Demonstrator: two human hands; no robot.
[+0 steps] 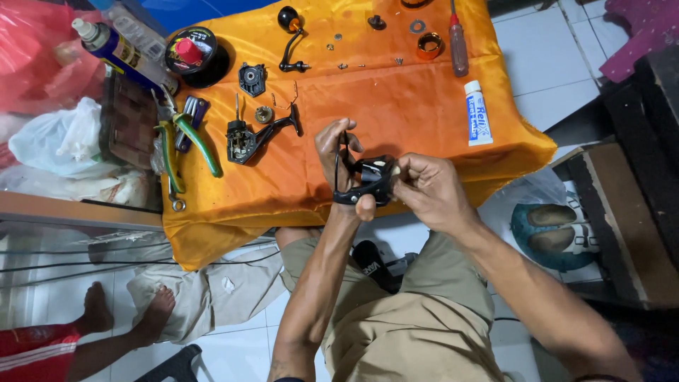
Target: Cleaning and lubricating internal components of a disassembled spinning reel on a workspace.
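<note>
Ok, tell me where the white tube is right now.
In the head view, the white tube lies on the orange cloth near its right edge, below the red-handled screwdriver and up-right of the right hand.

one screwdriver [458, 44], one white tube [478, 113], one green-handled pliers [185, 145], one spray can [117, 48]

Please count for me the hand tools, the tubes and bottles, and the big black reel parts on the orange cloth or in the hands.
Hand tools: 2 (green-handled pliers, red-handled screwdriver)
Tubes and bottles: 2 (white tube, blue bottle)
Big black reel parts: 3 (reel body, crank handle, rotor part in both hands)
Total: 7
</note>
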